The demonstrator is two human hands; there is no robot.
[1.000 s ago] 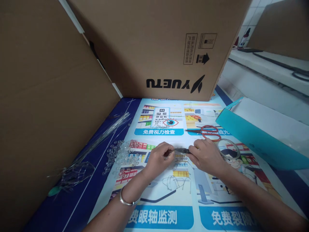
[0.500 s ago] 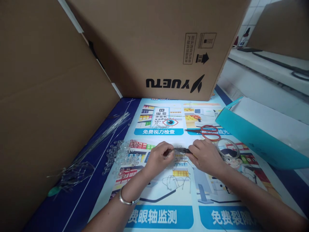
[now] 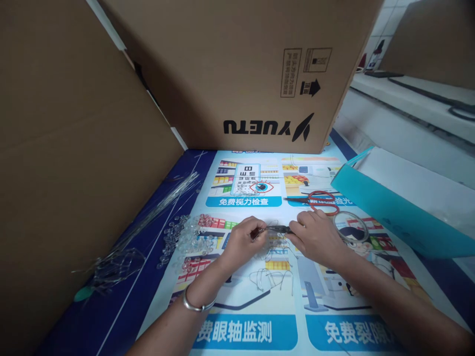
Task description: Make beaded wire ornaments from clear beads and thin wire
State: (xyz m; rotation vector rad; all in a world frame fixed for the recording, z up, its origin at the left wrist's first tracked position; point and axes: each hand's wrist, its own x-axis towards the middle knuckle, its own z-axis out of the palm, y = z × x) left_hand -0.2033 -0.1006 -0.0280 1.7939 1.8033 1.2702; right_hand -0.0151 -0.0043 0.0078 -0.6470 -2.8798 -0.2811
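Note:
My right hand (image 3: 319, 240) is closed around dark-handled pliers (image 3: 281, 229), whose narrow jaws point left. At the jaw tips my left hand (image 3: 243, 242) is closed in a pinch; what lies in its fingers is small and mostly hidden. Thin wire pieces (image 3: 270, 279) lie on the printed sheet just below both hands. Left of my left hand is a spread of clear beads (image 3: 191, 240), a few of them pinkish. Red-handled scissors (image 3: 323, 201) rest beyond my right hand, beside a clear ring-shaped roll (image 3: 351, 227).
Tall cardboard panels (image 3: 274, 74) stand at the back and left. A bundle of thin wires (image 3: 159, 205) lies along the left, with a tangled wire piece (image 3: 117, 267) at its near end. An open turquoise box (image 3: 401, 212) sits on the right.
Both hands stay in nearly the same place. The pliers have turned very slightly in my right hand; the other things look unmoved.

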